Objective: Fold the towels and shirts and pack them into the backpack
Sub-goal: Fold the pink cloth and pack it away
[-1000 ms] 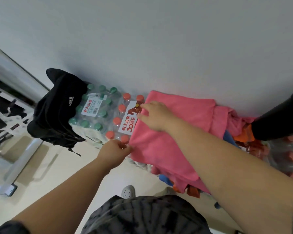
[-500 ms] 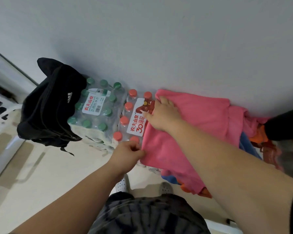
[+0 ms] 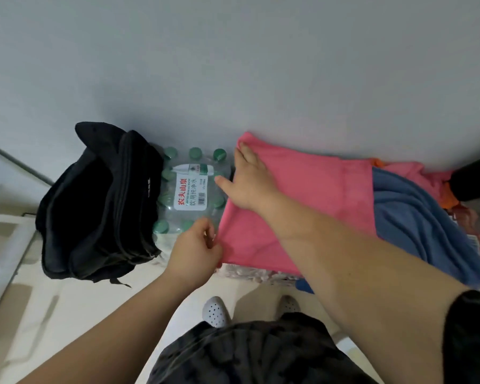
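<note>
Found pink cloth [image 3: 302, 195] spread flat atop a plastic-wrapped stack against the wall, with blue cloth [image 3: 416, 223] lying just to its right. Noted right hand [image 3: 250, 181] pressing the cloth's far left edge with fingers straight, and left hand [image 3: 197, 250] pinching its near left corner with curled fingers. Recorded black backpack [image 3: 94, 206] gaping open at left, touching green-capped water pack [image 3: 190, 189].

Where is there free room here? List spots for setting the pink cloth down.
Bare floor in front of the backpack, left of the shoes; the bottle pack between backpack and pink cloth. Crowded right: blue cloth, heaped clothes.
</note>
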### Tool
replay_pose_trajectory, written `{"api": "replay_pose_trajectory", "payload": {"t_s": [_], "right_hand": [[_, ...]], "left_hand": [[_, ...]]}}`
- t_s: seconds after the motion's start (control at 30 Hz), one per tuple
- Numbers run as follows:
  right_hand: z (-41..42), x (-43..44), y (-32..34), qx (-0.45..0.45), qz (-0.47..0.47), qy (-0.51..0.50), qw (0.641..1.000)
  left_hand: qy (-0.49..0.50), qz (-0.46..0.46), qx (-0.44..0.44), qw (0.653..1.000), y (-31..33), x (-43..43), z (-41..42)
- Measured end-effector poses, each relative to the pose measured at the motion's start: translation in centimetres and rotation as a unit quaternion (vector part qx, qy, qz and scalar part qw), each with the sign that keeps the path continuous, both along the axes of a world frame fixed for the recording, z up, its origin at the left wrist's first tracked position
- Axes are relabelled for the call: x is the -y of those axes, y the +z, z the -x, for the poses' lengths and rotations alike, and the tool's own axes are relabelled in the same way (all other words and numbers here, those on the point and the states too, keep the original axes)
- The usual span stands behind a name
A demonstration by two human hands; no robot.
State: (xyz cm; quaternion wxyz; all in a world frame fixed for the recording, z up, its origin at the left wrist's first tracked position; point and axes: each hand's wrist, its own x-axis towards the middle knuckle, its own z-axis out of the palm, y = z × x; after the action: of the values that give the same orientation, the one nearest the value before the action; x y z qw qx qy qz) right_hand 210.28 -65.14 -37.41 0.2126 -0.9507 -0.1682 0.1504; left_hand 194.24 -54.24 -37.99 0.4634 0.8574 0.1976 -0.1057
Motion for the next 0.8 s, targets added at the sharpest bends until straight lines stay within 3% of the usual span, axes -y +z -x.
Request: {"api": "replay_pose_trajectory", "payload": {"t_s": [0.1,0.3,0.4,0.53,0.63,0.8], "right_hand": [[0.5,-4.4,-0.2,-0.006,0.002,0.027,1.0],[1.8,-10.3,-0.5,-0.046,-0.026,0.094,0.994],[2.3,-10.4,-0.9,-0.054,-0.045,0.114,0.991],[2.6,-6.8,-0.7,0.0,-0.091,0.07,0.993],[2.2,-1.7,-0.7,0.038,-0.063,0.008,0.997],[0.7,7.4,-1.2,0.042,0.026,-0.074,0.996]], "left_hand": [[-0.014,-0.079,0.021,0.997,-0.3,-3.7,0.9],[-0.093,-0.224,-0.03,0.97,-0.2,-8.2,2.3],[-0.144,-0.278,-0.06,0.948,-0.2,-8.8,2.3],[-0.163,-0.32,-0.059,0.931,0.1,-8.2,1.7],[-0.178,-0.315,-0.023,0.932,0.6,-6.5,0.7],[-0.209,-0.219,-0.007,0.953,1.7,-1.2,-2.1]]}}
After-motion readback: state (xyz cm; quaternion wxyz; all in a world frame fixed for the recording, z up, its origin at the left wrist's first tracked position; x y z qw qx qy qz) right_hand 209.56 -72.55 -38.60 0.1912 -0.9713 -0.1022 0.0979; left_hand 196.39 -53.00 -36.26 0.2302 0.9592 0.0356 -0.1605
